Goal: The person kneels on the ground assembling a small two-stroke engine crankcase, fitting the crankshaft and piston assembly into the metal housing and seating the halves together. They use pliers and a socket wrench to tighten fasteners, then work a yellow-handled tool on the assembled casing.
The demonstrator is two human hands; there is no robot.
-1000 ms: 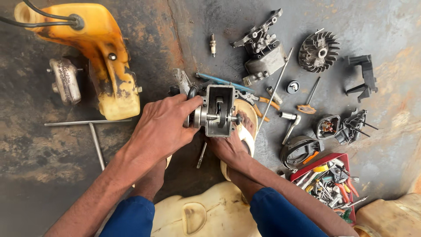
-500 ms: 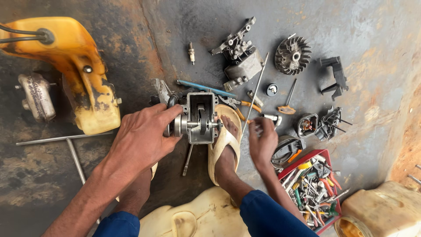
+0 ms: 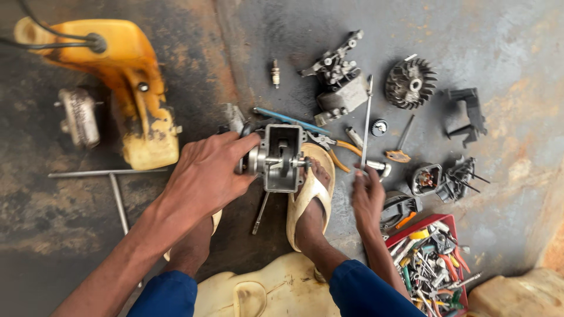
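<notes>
A grey metal engine crankcase (image 3: 282, 157) with its shaft showing stands on the stained floor, propped against my sandalled right foot (image 3: 311, 194). My left hand (image 3: 205, 176) grips its left side, fingers wrapped over the top edge. My right hand (image 3: 367, 196) is off the crankcase, low over the floor to the right, fingertips at the lower end of a long thin metal rod (image 3: 365, 126) and beside a small socket piece (image 3: 379, 167). Whether the fingers hold the rod is unclear.
A yellow fuel tank (image 3: 132, 88) and a round part (image 3: 79, 117) lie left. A T-handle wrench (image 3: 111, 176), spark plug (image 3: 274, 73), cylinder block (image 3: 341, 88), flywheel (image 3: 411, 83), black bracket (image 3: 468, 111), pliers (image 3: 332, 147) and a red tray of tools (image 3: 435, 261) surround me.
My right hand has let go of the crankcase and moved right and down to the floor by the thin rod. The left hand keeps its grip. The view has shifted.
</notes>
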